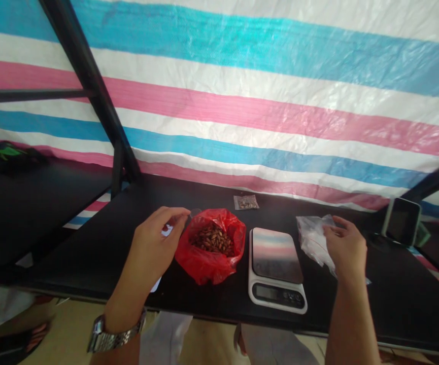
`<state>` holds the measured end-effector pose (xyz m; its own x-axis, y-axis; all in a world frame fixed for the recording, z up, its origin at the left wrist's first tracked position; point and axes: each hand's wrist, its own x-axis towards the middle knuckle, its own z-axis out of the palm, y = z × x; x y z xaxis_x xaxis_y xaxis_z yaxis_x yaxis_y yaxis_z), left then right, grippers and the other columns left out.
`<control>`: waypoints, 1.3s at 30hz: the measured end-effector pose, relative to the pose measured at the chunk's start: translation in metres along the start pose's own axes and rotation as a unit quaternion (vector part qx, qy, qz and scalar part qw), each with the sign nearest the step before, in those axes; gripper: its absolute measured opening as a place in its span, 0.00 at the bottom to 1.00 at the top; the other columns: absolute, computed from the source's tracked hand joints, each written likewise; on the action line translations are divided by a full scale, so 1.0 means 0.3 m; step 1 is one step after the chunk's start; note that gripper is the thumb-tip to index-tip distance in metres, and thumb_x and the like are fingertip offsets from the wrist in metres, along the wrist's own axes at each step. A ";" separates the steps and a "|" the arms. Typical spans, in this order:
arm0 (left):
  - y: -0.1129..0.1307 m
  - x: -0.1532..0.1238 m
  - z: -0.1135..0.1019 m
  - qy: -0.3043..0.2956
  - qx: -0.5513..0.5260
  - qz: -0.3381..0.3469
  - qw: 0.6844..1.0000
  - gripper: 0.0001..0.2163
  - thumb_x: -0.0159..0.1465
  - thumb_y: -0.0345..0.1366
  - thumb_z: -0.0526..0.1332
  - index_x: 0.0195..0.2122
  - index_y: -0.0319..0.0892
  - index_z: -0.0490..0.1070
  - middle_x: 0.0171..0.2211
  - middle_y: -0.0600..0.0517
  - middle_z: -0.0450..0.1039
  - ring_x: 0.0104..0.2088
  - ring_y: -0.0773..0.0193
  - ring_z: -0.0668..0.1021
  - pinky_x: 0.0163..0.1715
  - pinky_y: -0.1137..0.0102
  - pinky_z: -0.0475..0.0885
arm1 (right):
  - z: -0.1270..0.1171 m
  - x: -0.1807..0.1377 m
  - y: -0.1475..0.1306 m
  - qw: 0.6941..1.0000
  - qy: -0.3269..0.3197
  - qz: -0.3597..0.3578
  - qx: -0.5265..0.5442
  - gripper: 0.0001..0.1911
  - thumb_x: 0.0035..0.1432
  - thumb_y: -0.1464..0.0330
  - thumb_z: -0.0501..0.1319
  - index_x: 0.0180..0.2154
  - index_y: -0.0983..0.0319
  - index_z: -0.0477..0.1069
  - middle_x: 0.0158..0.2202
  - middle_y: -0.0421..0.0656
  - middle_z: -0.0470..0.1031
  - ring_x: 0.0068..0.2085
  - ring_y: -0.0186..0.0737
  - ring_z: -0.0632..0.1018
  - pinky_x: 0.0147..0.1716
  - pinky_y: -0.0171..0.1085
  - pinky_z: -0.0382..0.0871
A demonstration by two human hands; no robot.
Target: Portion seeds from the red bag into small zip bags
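Observation:
An open red plastic bag [211,263] full of brown nuts stands on the black table [90,258]. My left hand [154,248] hovers just left of it, fingers pinched on a small clear thing I cannot make out. A white kitchen scale [276,266] with a shiny plate sits right of the bag. My right hand [346,248] is closed on a bunch of clear plastic bags [312,235] right of the scale. A watch [114,334] is on my left wrist.
A small sealed packet of nuts [246,202] lies at the table's back edge. A small screen device [401,221] stands at the far right. Black frame bars [90,81] rise at the left before a striped tarp [265,111]. A lower black shelf [25,203] sits at the left.

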<state>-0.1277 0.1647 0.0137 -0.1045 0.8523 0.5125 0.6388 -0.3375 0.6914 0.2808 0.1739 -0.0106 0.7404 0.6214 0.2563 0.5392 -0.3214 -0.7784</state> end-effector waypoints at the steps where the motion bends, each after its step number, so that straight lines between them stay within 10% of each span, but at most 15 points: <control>1: 0.001 0.001 0.001 -0.001 -0.001 -0.002 1.000 0.10 0.67 0.42 0.61 0.38 0.47 0.82 0.36 0.51 0.83 0.33 0.59 0.79 0.37 0.67 0.74 | -0.010 0.015 0.036 0.998 0.014 0.002 -0.063 0.27 0.53 0.67 0.63 0.55 0.66 0.79 0.42 0.56 0.84 0.44 0.60 0.82 0.48 0.53 0.73; 6: 0.013 0.003 0.011 -0.002 -0.005 -0.003 1.000 0.10 0.66 0.41 0.61 0.39 0.47 0.82 0.36 0.52 0.83 0.32 0.60 0.79 0.36 0.67 0.73 | -0.012 0.014 0.089 0.976 0.050 -0.102 -0.188 0.31 0.56 0.72 0.58 0.61 0.66 0.78 0.58 0.61 0.77 0.59 0.65 0.75 0.56 0.57 0.69; 12: 0.024 0.003 0.018 -0.006 -0.011 -0.008 1.000 0.09 0.66 0.42 0.62 0.39 0.49 0.83 0.37 0.53 0.84 0.32 0.60 0.79 0.35 0.67 0.73 | 0.000 0.001 0.072 0.941 -0.137 -0.092 -0.297 0.23 0.63 0.75 0.56 0.50 0.56 0.86 0.55 0.53 0.82 0.54 0.57 0.81 0.49 0.46 0.73; 16: 0.020 0.005 0.024 -0.004 -0.013 -0.007 1.000 0.09 0.66 0.42 0.62 0.38 0.49 0.82 0.36 0.54 0.84 0.32 0.60 0.79 0.36 0.67 0.73 | -0.018 0.004 0.061 0.937 -0.143 -0.087 -0.306 0.24 0.66 0.75 0.53 0.51 0.56 0.86 0.55 0.53 0.83 0.53 0.58 0.83 0.50 0.48 0.73; 20: 0.011 0.003 0.033 0.001 -0.019 -0.002 1.000 0.09 0.67 0.41 0.62 0.39 0.49 0.82 0.36 0.53 0.83 0.32 0.60 0.79 0.36 0.67 0.74 | 0.000 0.013 -0.043 0.938 -0.089 -0.162 -0.293 0.24 0.69 0.70 0.52 0.56 0.59 0.83 0.54 0.57 0.83 0.55 0.62 0.82 0.53 0.53 0.74; 25: 0.024 -0.003 0.043 -0.015 -0.033 0.016 0.999 0.08 0.69 0.39 0.62 0.38 0.48 0.82 0.35 0.53 0.83 0.34 0.60 0.81 0.39 0.68 0.75 | 0.203 -0.010 -0.263 0.865 -0.287 -0.316 -0.264 0.20 0.74 0.65 0.54 0.57 0.56 0.82 0.61 0.48 0.82 0.64 0.52 0.77 0.64 0.47 0.70; 31: 0.050 -0.002 0.057 -0.010 -0.051 0.044 0.998 0.08 0.71 0.36 0.61 0.40 0.46 0.81 0.38 0.52 0.83 0.38 0.60 0.82 0.45 0.67 0.76 | 0.410 -0.053 -0.395 0.813 -0.370 -0.358 -0.274 0.14 0.71 0.66 0.61 0.50 0.54 0.85 0.56 0.49 0.84 0.57 0.51 0.82 0.56 0.43 0.73; 39: 0.077 -0.023 0.092 -0.035 -0.101 0.027 0.994 0.08 0.74 0.37 0.60 0.44 0.47 0.80 0.40 0.52 0.81 0.40 0.60 0.81 0.47 0.66 0.74 | 0.318 -0.080 -0.416 0.840 -0.343 -0.342 -0.243 0.10 0.66 0.72 0.62 0.45 0.59 0.82 0.47 0.49 0.87 0.48 0.52 0.85 0.46 0.43 0.76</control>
<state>-0.0910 0.1620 0.0122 -0.0157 0.8543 0.5196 0.4743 -0.4511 0.7560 0.1574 0.2673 0.0258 -0.1250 0.9918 0.0274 0.9681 0.1280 -0.2154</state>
